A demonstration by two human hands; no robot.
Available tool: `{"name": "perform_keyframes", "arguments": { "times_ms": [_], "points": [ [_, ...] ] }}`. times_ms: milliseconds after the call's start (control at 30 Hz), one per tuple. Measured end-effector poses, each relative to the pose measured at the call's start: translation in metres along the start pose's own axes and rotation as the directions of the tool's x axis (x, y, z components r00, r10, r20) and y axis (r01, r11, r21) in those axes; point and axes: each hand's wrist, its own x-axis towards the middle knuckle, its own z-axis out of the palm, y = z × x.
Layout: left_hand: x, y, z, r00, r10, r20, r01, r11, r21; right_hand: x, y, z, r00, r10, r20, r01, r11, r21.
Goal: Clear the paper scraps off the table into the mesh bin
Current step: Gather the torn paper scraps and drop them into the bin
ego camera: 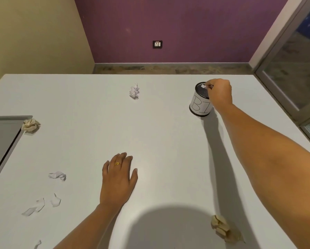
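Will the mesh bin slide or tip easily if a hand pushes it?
The mesh bin looks small, so probably light and apt to slide on the smooth table. A push near its rim, where the right hand pinches a paper scrap, might tip it.

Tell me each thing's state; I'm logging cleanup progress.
mesh bin: upright on table.
right hand: pinches white scrap over bin's mouth.
left hand: open, flat on table.
white ball: crumpled, untouched.
tan ball: crumpled, at grey panel.
tan wad: crumpled, near edge.
white pieces: loose, left side.
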Motion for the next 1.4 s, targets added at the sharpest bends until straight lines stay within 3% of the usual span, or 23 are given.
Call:
{"name": "perform_keyframes", "arguments": {
  "times_ms": [433,600,900,1100,1400],
  "points": [
    [-0.001,0.0,0.0,1.0,0.0,-0.004,0.0,1.0,-0.005,-0.006,0.004,-0.007,1.0,0.015,0.003,-0.015,0.999,-0.052],
    [-0.001,-0.001,0.002,1.0,0.009,-0.014,-0.01,1.0,-0.015,-0.01,0.003,-0.008,0.999,0.036,-0.004,-0.035,0.999,0.02],
    [-0.006,-0.006,0.007,0.999,0.026,-0.022,-0.028,0.996,-0.081,-0.047,0.002,-0.02,0.986,-0.166,0.026,0.168,0.981,-0.093],
    [-0.023,-0.012,0.008,0.999,0.05,0.017,-0.048,0.994,-0.094,-0.11,0.002,-0.011,0.97,-0.214,0.116,0.229,0.964,-0.137],
    [-0.067,-0.024,-0.019,0.98,0.034,0.198,-0.019,0.997,-0.076,-0.246,-0.033,0.012,0.93,-0.091,0.356,0.12,0.991,-0.059]
  ]
}}
